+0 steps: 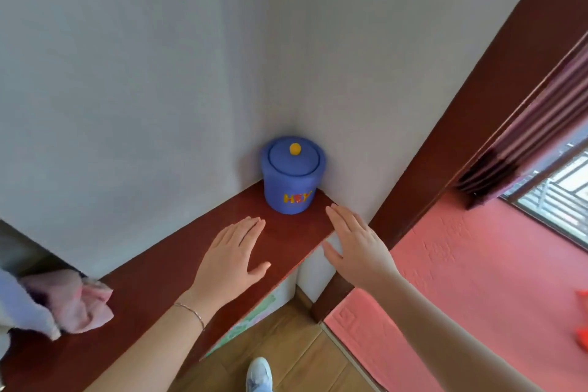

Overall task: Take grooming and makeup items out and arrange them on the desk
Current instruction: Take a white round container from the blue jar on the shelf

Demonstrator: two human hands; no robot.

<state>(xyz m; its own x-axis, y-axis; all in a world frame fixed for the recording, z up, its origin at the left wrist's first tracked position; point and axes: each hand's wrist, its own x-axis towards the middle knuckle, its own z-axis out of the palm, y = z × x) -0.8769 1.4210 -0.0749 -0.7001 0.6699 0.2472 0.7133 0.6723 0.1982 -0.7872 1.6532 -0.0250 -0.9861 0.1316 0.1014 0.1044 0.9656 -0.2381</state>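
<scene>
Both hands reached flat and empty toward a lidded blue pot in the counter's corner.

The left hand (230, 259) and right hand (358, 243) were spread wide, each grip holding nothing, palms down over the dark red wooden counter (152, 289). Just beyond the fingertips, between the two hands, stood the round blue fabric-covered pot (292, 180), its lid with a yellow knob (295, 148) on, set against the pale walls. Well left of the left grip lay a crumpled pink cloth (82, 301).

Left hand (234, 253) and right hand (356, 243) flat, apparently empty.
</scene>
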